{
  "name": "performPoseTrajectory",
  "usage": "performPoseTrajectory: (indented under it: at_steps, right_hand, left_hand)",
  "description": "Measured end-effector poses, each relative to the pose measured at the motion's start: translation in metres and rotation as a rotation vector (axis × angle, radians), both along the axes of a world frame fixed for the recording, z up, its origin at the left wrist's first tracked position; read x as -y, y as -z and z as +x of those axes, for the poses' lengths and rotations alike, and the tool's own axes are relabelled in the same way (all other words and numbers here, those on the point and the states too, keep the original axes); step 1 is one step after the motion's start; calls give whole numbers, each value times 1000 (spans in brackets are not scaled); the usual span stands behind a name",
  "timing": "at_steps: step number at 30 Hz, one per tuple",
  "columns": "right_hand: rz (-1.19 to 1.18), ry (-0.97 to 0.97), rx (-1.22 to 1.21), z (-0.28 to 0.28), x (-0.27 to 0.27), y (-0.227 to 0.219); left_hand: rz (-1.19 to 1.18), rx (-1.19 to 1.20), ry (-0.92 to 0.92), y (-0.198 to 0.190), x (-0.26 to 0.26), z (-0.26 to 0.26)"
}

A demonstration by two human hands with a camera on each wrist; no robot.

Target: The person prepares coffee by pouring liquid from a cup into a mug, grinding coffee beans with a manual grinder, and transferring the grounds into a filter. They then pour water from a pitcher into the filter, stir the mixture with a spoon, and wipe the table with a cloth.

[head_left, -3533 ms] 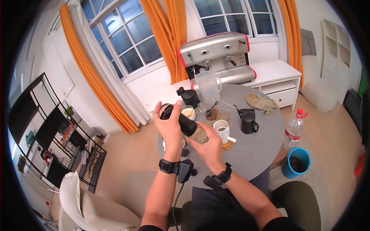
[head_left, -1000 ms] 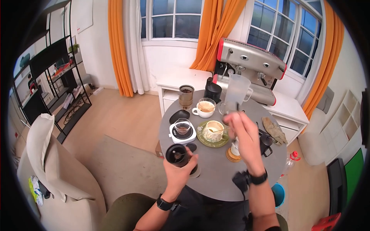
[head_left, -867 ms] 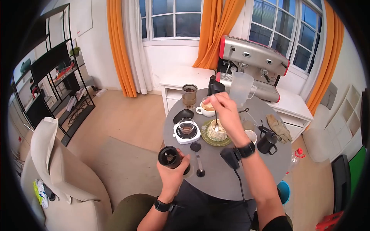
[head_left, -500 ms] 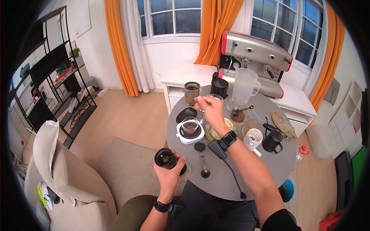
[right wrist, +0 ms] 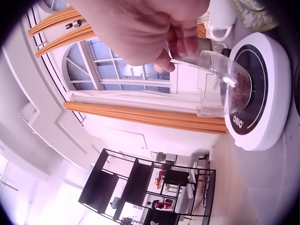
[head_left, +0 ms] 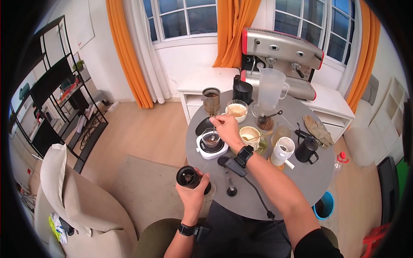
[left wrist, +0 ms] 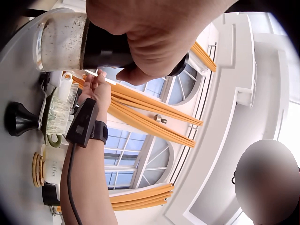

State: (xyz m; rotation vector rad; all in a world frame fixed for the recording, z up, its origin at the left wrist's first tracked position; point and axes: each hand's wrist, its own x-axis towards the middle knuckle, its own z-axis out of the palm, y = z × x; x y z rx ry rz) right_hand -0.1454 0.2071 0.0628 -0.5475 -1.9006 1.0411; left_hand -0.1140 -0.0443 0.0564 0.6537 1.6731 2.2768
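My left hand (head_left: 192, 195) grips a black hand coffee grinder (head_left: 186, 177) near the table's front left edge. Its top is uncovered, with the shaft showing inside; the left wrist view shows a clear, speckled jar (left wrist: 61, 42) at its lower end. With thumb and fingers, my right hand (head_left: 229, 132) pinches a thin spoon (right wrist: 228, 81), whose tip is down inside a small clear glass cup (right wrist: 206, 91). Brown coffee (right wrist: 241, 89) lies in the bottom of that cup. The cup stands on a white scale (right wrist: 280, 93) with a black top.
Right of the scale, a pale cup (head_left: 249, 133) holds a spoon. Behind stand a clear pitcher (head_left: 272, 88), a black lidded pot (head_left: 243, 92) and a glass-topped white cup (head_left: 237, 110). A black kettle (head_left: 306, 150) is at right; a black scoop (head_left: 231, 190) lies in front.
Earlier both hands held the grinder. The right hand then left it and, pinching a spoon, moved leftward across the table to the glass cup. The left hand keeps the grinder, now upright.
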Motion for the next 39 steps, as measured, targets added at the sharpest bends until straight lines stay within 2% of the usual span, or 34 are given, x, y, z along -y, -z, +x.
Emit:
performPoseTrajectory:
  at_steps: [1,5,9,12,16,18,19,20,23,25,28,31,35,38,39]
  right_hand:
    - [59,42,59,1,1,1]
    - [-140,3,40,1,1,5]
    - [-215,-14,119,7,-2,-1]
    - [-156,79,242,17,-7,-3]
    - [41,191,127,66,25,-16]
    - [17,13,412,108,61,-30]
    - [103,-14,510,125,85,-31]
    - [185,-41,607,139,106,-23]
    - [377,8,647,156,143,14]
    - [440,65,600,156,148,28]
    - [463,99,678,157,144,38]
    - [418,59,710,173,139,35]
    - [262,84,583,217,136,4]
    - [2,135,322,241,143,-43]
    - [-201,13,206,246,136,-47]
  left_hand:
    - [4,-8,0,2,-1,-1]
    - [-11,-44,2,6,-1,-3]
    - [7,-80,-29,6,-6,-6]
    - [6,-114,-43,7,-11,-10]
    - [-19,-128,-17,8,-21,-16]
    - [-6,-164,-17,13,-28,-20]
    - [1,-160,-20,14,-32,-21]
    - [3,-156,-21,15,-35,-22]
    - [11,-166,-14,22,-43,-25]
    - [11,-187,-8,26,-47,-24]
    - [7,-229,-4,32,-48,-23]
    - [24,-242,31,38,-52,-21]
    - [35,-240,118,37,-64,-13]
    - [3,-259,183,36,-72,-9]
    - [-10,-268,208,35,-75,-7]
